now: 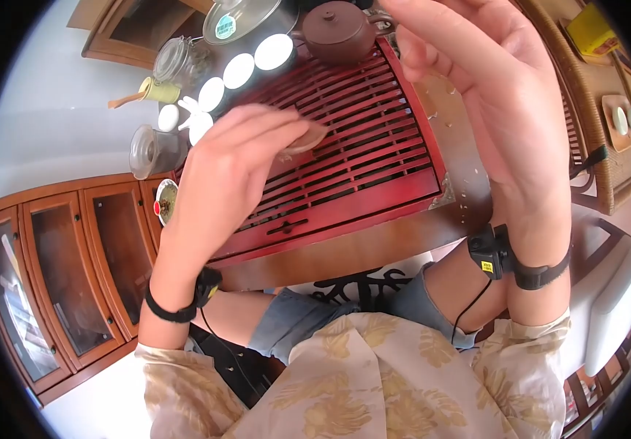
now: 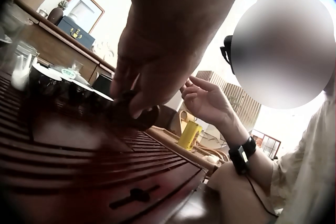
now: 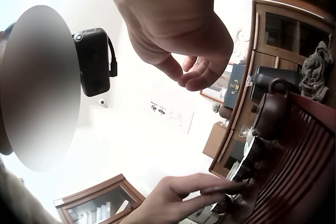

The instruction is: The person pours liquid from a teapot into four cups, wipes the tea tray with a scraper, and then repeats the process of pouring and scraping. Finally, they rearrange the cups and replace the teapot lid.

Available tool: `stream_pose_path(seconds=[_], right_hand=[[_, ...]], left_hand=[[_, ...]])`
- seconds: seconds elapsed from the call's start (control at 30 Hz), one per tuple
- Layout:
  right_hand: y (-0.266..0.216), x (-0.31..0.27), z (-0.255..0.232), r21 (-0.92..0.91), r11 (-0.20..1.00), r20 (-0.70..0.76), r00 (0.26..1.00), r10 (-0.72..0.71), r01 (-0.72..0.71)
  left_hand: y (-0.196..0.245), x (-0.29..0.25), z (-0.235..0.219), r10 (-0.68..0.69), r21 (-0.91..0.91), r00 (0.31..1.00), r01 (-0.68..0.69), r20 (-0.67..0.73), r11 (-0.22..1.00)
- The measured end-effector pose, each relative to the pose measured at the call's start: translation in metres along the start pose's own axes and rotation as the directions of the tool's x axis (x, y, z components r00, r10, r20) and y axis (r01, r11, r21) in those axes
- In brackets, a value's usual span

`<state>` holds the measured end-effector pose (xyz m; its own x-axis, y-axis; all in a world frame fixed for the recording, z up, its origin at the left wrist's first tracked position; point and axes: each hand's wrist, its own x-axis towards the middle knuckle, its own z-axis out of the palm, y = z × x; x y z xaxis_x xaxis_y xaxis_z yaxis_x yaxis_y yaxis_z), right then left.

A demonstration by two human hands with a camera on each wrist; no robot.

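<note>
My left hand [image 1: 231,157] hovers over the red slatted tea tray [image 1: 403,186], palm down. Between its thumb and fingers it pinches a small brown dish-like piece [image 1: 305,140], mostly covered by the fingers; I cannot tell its exact kind. The right wrist view shows this brown piece [image 3: 226,188] nearly edge-on, low over the slats. My right hand [image 1: 487,80] is raised at the right, beyond the tray's edge, its fingers loosely bent with nothing in them. A brown teapot [image 1: 337,33], lid on, stands at the tray's far right corner, left of the right hand.
Several dark cups with white insides [image 1: 239,71] line the tray's far left side. Behind them stand a glass-lidded pot [image 1: 250,20], a glass jar [image 1: 174,60] and a white rabbit figure [image 1: 197,115]. A yellow box [image 1: 592,31] sits on a woven side table at the right.
</note>
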<state>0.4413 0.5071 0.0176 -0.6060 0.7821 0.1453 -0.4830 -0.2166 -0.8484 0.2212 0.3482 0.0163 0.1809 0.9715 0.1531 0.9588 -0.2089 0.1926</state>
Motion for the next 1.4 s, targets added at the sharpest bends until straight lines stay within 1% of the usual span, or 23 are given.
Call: stream_pose_path(seconds=[0.1,0.2,0.3,0.33,0.43,0.5,0.6,0.7,0.73,0.8,0.83,0.9,0.93,1.03,1.13,1.2,1.3,1.4], right_hand=[[-0.001,-0.001,-0.001,0.026,0.999,0.013,0.999,0.032,-0.032],[-0.004,0.001,0.005,-0.06,0.99,-0.084,0.989,0.12,-0.125],[0.001,0.0,-0.006,0.018,0.999,0.026,0.998,0.05,-0.05],[0.001,0.0,-0.006,0.024,0.999,0.03,0.998,0.048,-0.049],[0.0,-0.001,-0.007,0.038,0.998,0.032,0.998,0.048,-0.049],[0.0,-0.002,-0.007,0.041,0.998,0.031,0.998,0.051,-0.052],[-0.001,-0.003,-0.008,0.039,0.999,0.058,0.998,0.022,-0.025],[-0.009,-0.002,0.002,-0.06,0.991,-0.051,0.992,0.114,-0.117],[-0.011,-0.003,0.0,-0.007,0.992,-0.012,0.992,0.122,-0.122],[-0.014,-0.004,-0.008,0.092,0.986,0.072,0.989,0.131,-0.137],[-0.014,-0.005,-0.006,0.064,0.992,0.062,0.992,0.107,-0.111],[-0.011,-0.008,-0.003,0.008,0.998,0.043,0.997,0.059,-0.059],[-0.007,-0.007,-0.003,0.023,0.998,0.044,0.998,0.053,-0.054],[0.0,-0.004,-0.007,0.043,0.998,0.043,0.998,0.038,-0.039],[0.001,-0.003,-0.007,0.026,0.999,0.038,0.999,0.032,-0.033],[0.0,-0.004,-0.006,0.03,0.999,0.035,0.999,0.042,-0.043],[-0.005,-0.003,0.002,-0.036,0.991,-0.053,0.991,0.125,-0.127],[-0.002,-0.005,-0.005,0.036,0.999,0.067,0.997,0.031,-0.034]], left_hand=[[-0.014,0.032,0.016,0.135,-0.034,0.989,-0.138,-0.06,0.99],[-0.015,0.058,0.033,0.207,-0.086,0.977,-0.211,-0.057,0.974],[-0.023,0.065,0.044,0.267,-0.09,0.963,-0.268,-0.023,0.959],[-0.025,0.066,0.046,0.288,-0.085,0.957,-0.288,-0.006,0.954],[-0.021,0.052,0.042,0.242,-0.029,0.97,-0.241,0.006,0.97],[-0.02,0.039,0.034,0.227,-0.011,0.973,-0.227,0.043,0.974],[-0.027,0.015,0.019,0.188,0.025,0.979,-0.19,0.076,0.981],[-0.038,-0.017,0.007,0.107,0.071,0.986,-0.116,0.129,0.991],[-0.04,-0.027,0.004,0.073,0.09,0.986,-0.087,0.149,0.992],[-0.04,-0.038,0.001,0.052,0.097,0.986,-0.067,0.157,0.993],[-0.039,-0.041,-0.001,0.039,0.101,0.986,-0.056,0.16,0.993],[-0.038,-0.039,-0.006,0.055,0.122,0.984,-0.076,0.169,0.99],[-0.037,-0.035,-0.008,0.063,0.131,0.983,-0.086,0.174,0.988],[-0.034,-0.017,-0.002,0.093,0.145,0.994,-0.101,0.062,0.984],[-0.036,-0.006,0.016,0.133,0.176,0.991,-0.131,0.003,0.976],[-0.032,-0.013,0.025,0.084,0.203,0.996,-0.082,-0.001,0.976],[-0.013,-0.036,0.029,0.013,0.281,0.999,-0.022,0.035,0.96],[0.006,-0.064,0.026,-0.057,0.301,0.996,0.033,0.072,0.953]])
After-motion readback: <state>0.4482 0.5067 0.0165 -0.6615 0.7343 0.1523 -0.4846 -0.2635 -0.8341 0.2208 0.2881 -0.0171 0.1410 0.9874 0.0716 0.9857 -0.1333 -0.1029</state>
